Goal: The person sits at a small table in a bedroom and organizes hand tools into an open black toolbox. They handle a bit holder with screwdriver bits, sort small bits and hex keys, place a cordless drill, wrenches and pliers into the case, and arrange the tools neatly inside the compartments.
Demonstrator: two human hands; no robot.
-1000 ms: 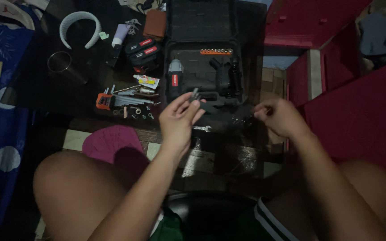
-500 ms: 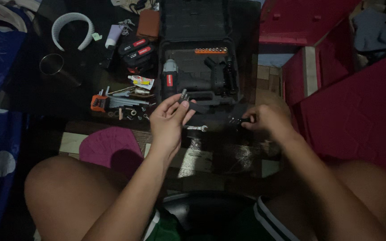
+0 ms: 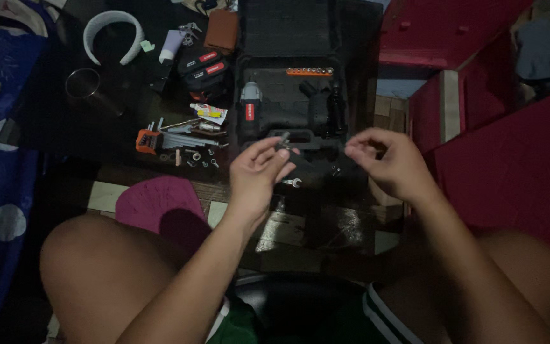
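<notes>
since half a second ago right hand (image 3: 394, 164) has lifted off the dark strip, fingertips pinched, perhaps on a bit. left hand (image 3: 257, 173) grips small metal bits (image 3: 283, 141). open tool case (image 3: 291, 70) holds a drill (image 3: 288, 108) and an orange bit rack (image 3: 310, 72).

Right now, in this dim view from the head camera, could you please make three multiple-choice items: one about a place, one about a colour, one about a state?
1. Where does the white headband lie?
A. upper left
B. inside the tool case
C. on the red boards

2. What colour is the bit strip in the tool case?
A. blue
B. orange
C. white

3. What is the left hand doing?
A. lying flat and empty
B. pinching a small dark metal part
C. gripping the metal cup

Answers:
1 A: it lies beside the cup, far from the case.
2 B: the strip shows orange against black.
3 B: thumb and fingers close on the part.
</notes>
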